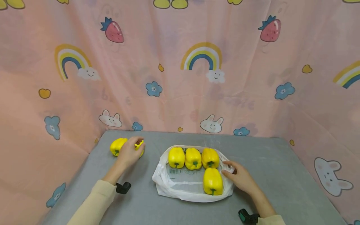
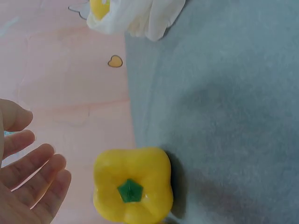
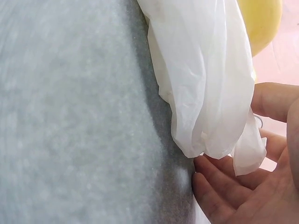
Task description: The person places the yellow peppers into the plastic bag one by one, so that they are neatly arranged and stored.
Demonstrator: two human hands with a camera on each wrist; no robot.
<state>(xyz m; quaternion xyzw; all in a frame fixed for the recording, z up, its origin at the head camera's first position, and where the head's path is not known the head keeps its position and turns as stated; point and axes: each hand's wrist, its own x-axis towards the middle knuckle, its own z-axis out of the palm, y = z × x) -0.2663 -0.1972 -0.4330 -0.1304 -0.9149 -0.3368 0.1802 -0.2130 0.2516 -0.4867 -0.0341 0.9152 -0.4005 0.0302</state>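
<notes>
Two yellow bell peppers lie at the back left of the grey surface, the outer one (image 1: 118, 146) beside the nearer one (image 2: 133, 186). Over the nearer pepper hovers my left hand (image 1: 130, 153), its fingers loosely bent and spread; in the left wrist view they are apart from it. A white plastic bag (image 1: 180, 196) stands with its mouth wide. Inside are a back row of yellow peppers (image 1: 176, 157) and another pepper (image 1: 212, 181) at front right. My right hand (image 1: 243, 178) holds the bag's right edge between thumb and fingers; folds of plastic (image 3: 210, 84) partly hide the fingertips.
A grey cloth-like surface (image 1: 281, 181) lies under everything. Pink printed curtain (image 1: 180, 103) rises behind it and along both sides. A black wrist device (image 1: 123, 188) sits at the left wrist, another (image 1: 248, 217) at the right.
</notes>
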